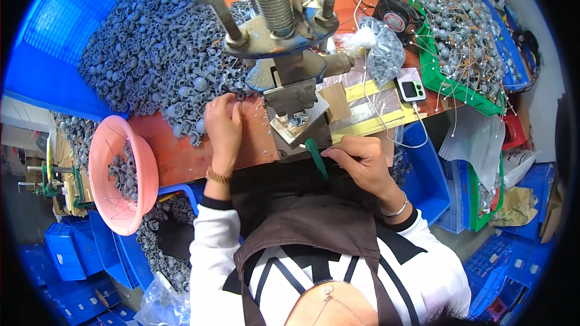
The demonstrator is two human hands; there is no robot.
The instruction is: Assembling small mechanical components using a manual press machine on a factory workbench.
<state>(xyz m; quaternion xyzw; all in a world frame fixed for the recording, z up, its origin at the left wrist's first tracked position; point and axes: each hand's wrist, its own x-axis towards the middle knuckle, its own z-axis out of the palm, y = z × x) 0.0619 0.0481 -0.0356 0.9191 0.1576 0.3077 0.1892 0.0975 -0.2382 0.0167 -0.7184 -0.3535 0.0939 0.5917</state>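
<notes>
My left hand (223, 127) is at the near edge of a heap of small grey plastic parts (151, 48). Its thumb and forefinger close on one small grey part (240, 95). To the right, my right hand (362, 160) pinches a thin wire (320, 147) with a pale tip, held level just before the press base. Between my hands stands a metal press (290, 93), its head above a pale block (305, 122) with a grey piece on it. A green handle-like strip (316, 158) hangs at the base's front, below the wire.
A pink basin (96, 175) with grey parts stands left; a blue crate (45, 42) backs the heap. At right are a green tray (432, 66) of wired parts, a small white-framed device (412, 89) on a white cable, a black fan (399, 15) and a blue bin (426, 175).
</notes>
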